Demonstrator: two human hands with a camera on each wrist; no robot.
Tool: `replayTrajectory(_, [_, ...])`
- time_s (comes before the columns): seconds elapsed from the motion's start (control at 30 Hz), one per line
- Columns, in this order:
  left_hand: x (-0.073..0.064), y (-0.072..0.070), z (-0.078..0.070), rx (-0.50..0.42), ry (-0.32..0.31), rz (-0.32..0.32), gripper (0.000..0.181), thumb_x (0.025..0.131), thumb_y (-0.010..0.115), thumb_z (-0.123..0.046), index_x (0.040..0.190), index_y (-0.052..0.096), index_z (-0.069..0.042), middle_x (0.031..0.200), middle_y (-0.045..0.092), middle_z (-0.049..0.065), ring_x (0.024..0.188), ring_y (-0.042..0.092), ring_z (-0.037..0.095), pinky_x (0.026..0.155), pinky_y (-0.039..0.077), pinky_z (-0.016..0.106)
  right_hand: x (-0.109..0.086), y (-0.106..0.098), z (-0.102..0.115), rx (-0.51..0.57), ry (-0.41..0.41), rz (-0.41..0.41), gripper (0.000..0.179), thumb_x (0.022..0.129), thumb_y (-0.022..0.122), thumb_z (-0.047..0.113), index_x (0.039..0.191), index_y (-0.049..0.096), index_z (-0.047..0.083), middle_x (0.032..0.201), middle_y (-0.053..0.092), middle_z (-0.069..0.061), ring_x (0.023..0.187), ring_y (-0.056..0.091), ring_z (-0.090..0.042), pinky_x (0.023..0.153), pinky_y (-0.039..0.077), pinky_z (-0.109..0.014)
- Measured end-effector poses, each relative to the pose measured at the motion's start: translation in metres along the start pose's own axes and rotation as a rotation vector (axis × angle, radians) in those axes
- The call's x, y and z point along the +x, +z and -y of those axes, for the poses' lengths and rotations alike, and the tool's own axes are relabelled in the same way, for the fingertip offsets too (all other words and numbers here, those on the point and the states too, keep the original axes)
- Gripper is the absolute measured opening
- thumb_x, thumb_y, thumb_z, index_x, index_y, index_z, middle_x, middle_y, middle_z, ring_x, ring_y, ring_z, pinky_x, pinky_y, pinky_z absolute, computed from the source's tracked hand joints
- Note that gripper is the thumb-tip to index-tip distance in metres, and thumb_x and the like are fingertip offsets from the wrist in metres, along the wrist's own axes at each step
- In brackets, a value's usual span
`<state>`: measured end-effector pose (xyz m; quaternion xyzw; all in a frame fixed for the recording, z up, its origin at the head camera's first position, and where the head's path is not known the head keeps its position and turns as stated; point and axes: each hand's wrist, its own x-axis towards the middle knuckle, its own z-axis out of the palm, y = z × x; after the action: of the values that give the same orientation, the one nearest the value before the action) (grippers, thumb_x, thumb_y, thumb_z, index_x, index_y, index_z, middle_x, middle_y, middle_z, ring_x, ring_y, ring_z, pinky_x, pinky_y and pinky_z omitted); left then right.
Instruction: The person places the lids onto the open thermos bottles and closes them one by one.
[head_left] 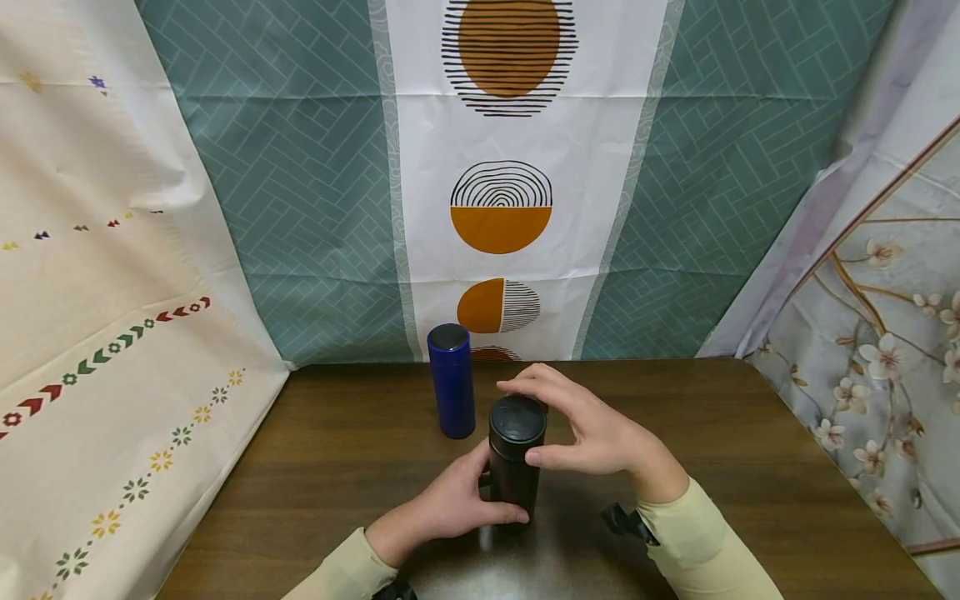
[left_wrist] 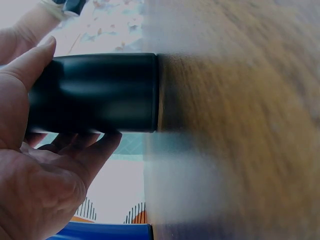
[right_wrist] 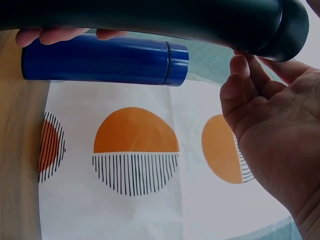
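A black thermos flask (head_left: 516, 483) stands upright on the brown wooden table, its flat round lid (head_left: 517, 418) on top. Low on its body, my left hand (head_left: 457, 497) grips it, thumb on the near side and fingers round behind. My right hand (head_left: 592, 425) has its bent fingers and thumb about the lid end; the thumb is at the near right side and the other fingers at the far side. From the right wrist view, fingertips (right_wrist: 240, 65) meet the flask's edge by the lid. Behind and left stands a blue thermos flask (head_left: 453, 392) with a dark top.
The dark wooden table (head_left: 330, 467) reaches back to a green and white cloth (head_left: 315, 208) with orange circles. A cream patterned cloth (head_left: 97, 400) hangs at the left, and a floral cloth (head_left: 892, 367) at the right.
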<state>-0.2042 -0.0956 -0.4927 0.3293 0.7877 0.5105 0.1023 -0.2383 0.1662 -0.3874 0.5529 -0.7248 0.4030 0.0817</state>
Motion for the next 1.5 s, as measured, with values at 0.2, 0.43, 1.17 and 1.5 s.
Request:
replayTrajectory(0.2, [0.0001, -0.0001, 0.0000, -0.002, -0.001, 0.001, 0.091, 0.090, 0.096, -0.037, 0.164, 0.043, -0.039, 0.150, 0.064, -0.009, 0.135, 0.065, 0.015, 0.115, 0.051, 0.047, -0.0002, 0.0003, -0.0006, -0.001, -0.007, 0.000, 0.066, 0.097, 0.082, 0.016, 0.158, 0.058, 0.015, 0.138, 0.061, -0.002, 0.125, 0.059, -0.021, 0.106, 0.052, -0.039])
replayTrajectory(0.43, [0.0002, 0.0000, 0.0002, 0.001, 0.008, -0.002, 0.090, 0.090, 0.096, -0.037, 0.163, 0.044, -0.038, 0.150, 0.065, -0.009, 0.134, 0.065, 0.015, 0.115, 0.051, 0.046, 0.0006, -0.0013, -0.0006, 0.015, 0.032, -0.009, 0.061, 0.096, 0.087, 0.018, 0.151, 0.062, 0.017, 0.133, 0.064, 0.000, 0.119, 0.061, -0.019, 0.100, 0.055, -0.037])
replayTrajectory(1.17, [0.0011, -0.0001, 0.0016, -0.001, 0.002, -0.004, 0.089, 0.089, 0.096, -0.039, 0.161, 0.044, -0.044, 0.151, 0.064, -0.011, 0.134, 0.065, 0.014, 0.115, 0.051, 0.047, 0.0018, -0.0020, 0.0059, -0.103, 0.134, -0.064, 0.068, 0.080, 0.103, 0.043, 0.133, 0.065, 0.025, 0.117, 0.064, 0.011, 0.092, 0.057, -0.011, 0.071, 0.049, -0.031])
replayTrajectory(1.5, [0.0003, -0.0001, 0.0020, 0.003, 0.002, -0.004, 0.090, 0.090, 0.096, -0.039, 0.163, 0.043, -0.042, 0.150, 0.064, -0.010, 0.134, 0.065, 0.014, 0.114, 0.052, 0.046, -0.0009, -0.0023, 0.0033, -0.035, 0.082, -0.013, 0.075, 0.092, 0.094, 0.030, 0.157, 0.058, 0.019, 0.132, 0.061, 0.003, 0.107, 0.060, -0.015, 0.081, 0.057, -0.033])
